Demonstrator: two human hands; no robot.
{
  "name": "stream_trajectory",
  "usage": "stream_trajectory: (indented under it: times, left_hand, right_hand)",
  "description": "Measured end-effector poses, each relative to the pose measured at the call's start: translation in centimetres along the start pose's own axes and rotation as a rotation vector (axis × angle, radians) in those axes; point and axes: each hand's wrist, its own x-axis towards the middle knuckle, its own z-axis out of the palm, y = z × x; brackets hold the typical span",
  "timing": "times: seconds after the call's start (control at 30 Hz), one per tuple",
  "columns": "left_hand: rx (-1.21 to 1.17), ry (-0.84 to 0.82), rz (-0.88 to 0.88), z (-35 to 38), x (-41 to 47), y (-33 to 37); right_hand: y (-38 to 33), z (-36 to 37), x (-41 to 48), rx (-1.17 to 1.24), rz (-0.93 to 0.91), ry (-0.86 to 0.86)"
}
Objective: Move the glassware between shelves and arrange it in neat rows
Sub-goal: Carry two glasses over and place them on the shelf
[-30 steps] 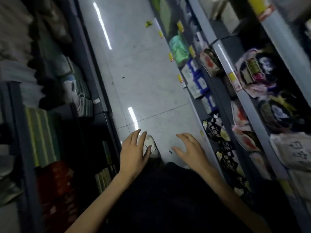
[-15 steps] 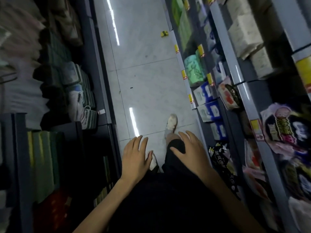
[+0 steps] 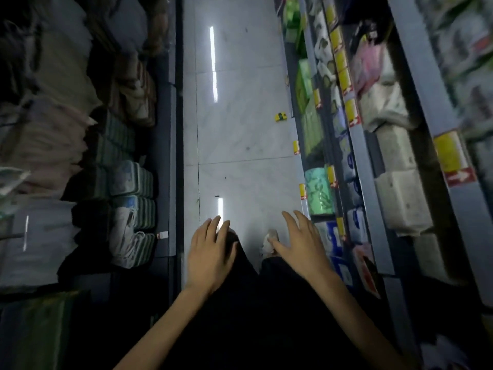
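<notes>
Tiled aisle floor (image 3: pixel 240 129) between shelving (image 3: pixel 373 236) | left hand (image 3: pixel 210 255), right hand (image 3: pixel 301 247): apart, fingers spread, holding nothing

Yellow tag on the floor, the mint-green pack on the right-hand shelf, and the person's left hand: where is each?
yellow tag (image 3: pixel 280 116), head view, its middle.
mint-green pack (image 3: pixel 319 192), head view, middle of its front face.
left hand (image 3: pixel 210 253), head view, back of the hand.
</notes>
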Motion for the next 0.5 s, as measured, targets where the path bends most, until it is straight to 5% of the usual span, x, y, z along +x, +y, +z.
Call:
stream_trajectory:
  times: [0.3,0.5]
  left_hand:
    - [-0.049,-0.047,0.064,-2.4,19.6,-1.7]
    - [-0.072,-0.084,0.29,-6.1,36.0,-3.3]
  right_hand:
    - [-1.6,-6.1,15.2,0.031,0.068,0.098]
    - [-6.1,-11.9,24.8,0.222,0.223,0.294]
